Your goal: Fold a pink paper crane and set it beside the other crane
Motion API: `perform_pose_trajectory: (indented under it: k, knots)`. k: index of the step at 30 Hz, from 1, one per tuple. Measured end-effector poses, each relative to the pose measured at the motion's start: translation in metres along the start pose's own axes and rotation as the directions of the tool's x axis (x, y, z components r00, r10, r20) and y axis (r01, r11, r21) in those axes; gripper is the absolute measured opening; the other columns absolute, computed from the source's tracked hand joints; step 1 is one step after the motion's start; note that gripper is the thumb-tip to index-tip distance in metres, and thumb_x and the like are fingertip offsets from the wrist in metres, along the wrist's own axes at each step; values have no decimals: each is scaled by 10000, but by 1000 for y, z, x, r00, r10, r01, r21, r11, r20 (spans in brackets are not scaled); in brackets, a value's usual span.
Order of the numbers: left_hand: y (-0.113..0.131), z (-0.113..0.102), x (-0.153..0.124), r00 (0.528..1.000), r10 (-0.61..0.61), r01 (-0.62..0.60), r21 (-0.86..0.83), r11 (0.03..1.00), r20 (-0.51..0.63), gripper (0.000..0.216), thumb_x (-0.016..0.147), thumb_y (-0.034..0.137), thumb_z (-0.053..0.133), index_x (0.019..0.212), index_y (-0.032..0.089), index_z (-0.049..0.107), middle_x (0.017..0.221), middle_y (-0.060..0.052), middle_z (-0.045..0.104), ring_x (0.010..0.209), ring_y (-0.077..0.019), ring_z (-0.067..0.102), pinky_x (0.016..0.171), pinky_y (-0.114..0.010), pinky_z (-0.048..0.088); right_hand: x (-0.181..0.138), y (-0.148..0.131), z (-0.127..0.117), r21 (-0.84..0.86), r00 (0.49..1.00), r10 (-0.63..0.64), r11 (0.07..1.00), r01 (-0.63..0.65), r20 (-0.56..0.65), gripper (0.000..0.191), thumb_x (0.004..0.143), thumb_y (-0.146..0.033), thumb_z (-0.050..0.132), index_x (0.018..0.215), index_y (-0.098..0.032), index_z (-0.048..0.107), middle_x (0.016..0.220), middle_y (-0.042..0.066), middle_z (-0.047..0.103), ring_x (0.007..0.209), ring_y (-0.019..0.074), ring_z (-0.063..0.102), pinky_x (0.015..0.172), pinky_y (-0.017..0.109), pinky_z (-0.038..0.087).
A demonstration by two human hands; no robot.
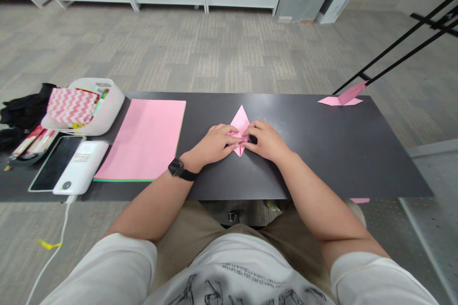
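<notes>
A small pink origami paper (240, 118), folded into a narrow diamond, lies on the dark table in front of me with one tip pointing away. My left hand (216, 143) holds its left side, fingers over the paper's middle. From the right, my right hand (266, 139) pinches a folded edge near the centre between thumb and fingers. The fingertips of both hands nearly meet, and they cover the middle of the folds. Left of my hands lies a stack of pink paper sheets (145, 138), with a green edge showing below the top sheet.
A finished-looking pink folded piece (343, 97) rests at the far right edge near black metal bars (393, 40). At the left are a white basket (110, 109) with a pink zigzag packet, a phone (59, 162), and a white power bank (81, 167) with a cable (64, 228).
</notes>
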State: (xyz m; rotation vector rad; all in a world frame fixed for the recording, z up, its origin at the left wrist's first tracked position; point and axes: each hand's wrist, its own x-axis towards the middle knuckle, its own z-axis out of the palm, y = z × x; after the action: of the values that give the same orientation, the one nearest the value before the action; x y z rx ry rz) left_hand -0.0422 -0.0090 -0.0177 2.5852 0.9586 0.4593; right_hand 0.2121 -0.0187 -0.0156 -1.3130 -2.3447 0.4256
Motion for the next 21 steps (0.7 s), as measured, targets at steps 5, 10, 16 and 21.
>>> perform_pose_trajectory:
  k: [5, 10, 16, 21]
  knots:
    - [2, -2, 0, 1000, 0, 0, 4, 1000, 11, 313, 1098, 389, 594, 1331, 394, 802, 1430, -61, 681, 1309, -287, 591, 1163, -506, 429, 0, -1, 0, -12, 1000, -14, 1000, 14, 7, 193, 912, -357, 861, 1049, -267, 759, 1123, 63, 694, 1085, 282, 646, 990, 443, 480]
    - [2, -3, 1, 1000, 8, -8, 5, 1000, 10, 312, 1101, 368, 596, 1337, 389, 799, 1432, -55, 687, 1308, -281, 607, 1162, -501, 443, -2, -3, 1, -42, 1000, -14, 999, 14, 9, 236, 899, -402, 876, 1050, -272, 750, 1138, 61, 688, 1095, 291, 630, 975, 447, 469]
    - [0, -3, 1, 1000, 24, -24, 3, 1000, 13, 320, 1107, 365, 582, 1346, 370, 795, 1437, -60, 701, 1307, -271, 623, 1158, -490, 458, -2, -7, 1, -78, 1000, -4, 997, 4, 1, 233, 911, -403, 861, 1050, -262, 737, 1153, 76, 678, 1101, 304, 622, 965, 452, 467]
    - [-1, -3, 2, 1000, 19, -19, -10, 1000, 1, 310, 1099, 353, 582, 1314, 346, 806, 1430, -58, 716, 1319, -272, 634, 1157, -498, 471, -2, -7, 1, -91, 1000, 16, 996, -15, 6, 234, 923, -405, 844, 1065, -260, 727, 1175, 83, 675, 1118, 311, 618, 963, 459, 463]
